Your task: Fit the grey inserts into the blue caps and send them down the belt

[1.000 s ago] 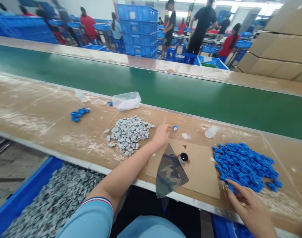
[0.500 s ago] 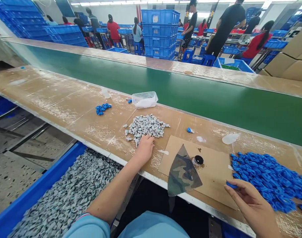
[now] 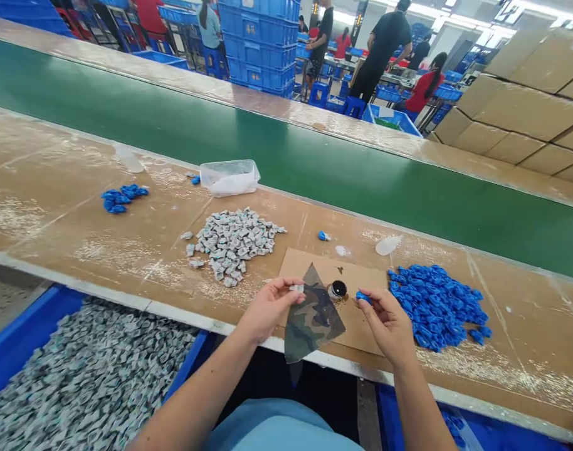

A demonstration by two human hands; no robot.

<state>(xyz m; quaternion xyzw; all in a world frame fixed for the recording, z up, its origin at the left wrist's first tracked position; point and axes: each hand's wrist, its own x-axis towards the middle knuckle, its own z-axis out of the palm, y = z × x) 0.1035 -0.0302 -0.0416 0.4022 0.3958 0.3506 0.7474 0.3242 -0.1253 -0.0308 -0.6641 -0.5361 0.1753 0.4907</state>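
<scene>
Between thumb and fingers, my left hand [image 3: 270, 308] pinches a small grey piece [image 3: 296, 288] above the left edge of a camouflage cloth [image 3: 313, 316]. My right hand [image 3: 387, 322] pinches a small blue piece [image 3: 363, 297], just right of a small round pot [image 3: 337, 289] with a dark top. Cloth and pot are on a flat cardboard sheet [image 3: 362, 335]. A heap of grey pieces [image 3: 237, 241] lies beyond my left hand. The larger heap of blue pieces [image 3: 432, 304] spreads to the right of my right hand.
Beyond the worktop runs a green belt [image 3: 315, 160]. A clear plastic tub [image 3: 230, 177] stands at its near edge. Several blue pieces [image 3: 123, 198] lie far left. Below the table edge, a blue bin [image 3: 18, 326] holds many grey pieces. Stacked cartons [image 3: 516, 106] and people are behind the belt.
My left hand has left the grey heap with a grey piece and come to the cloth. My right hand has moved left toward the pot with the blue piece. The view has turned right.
</scene>
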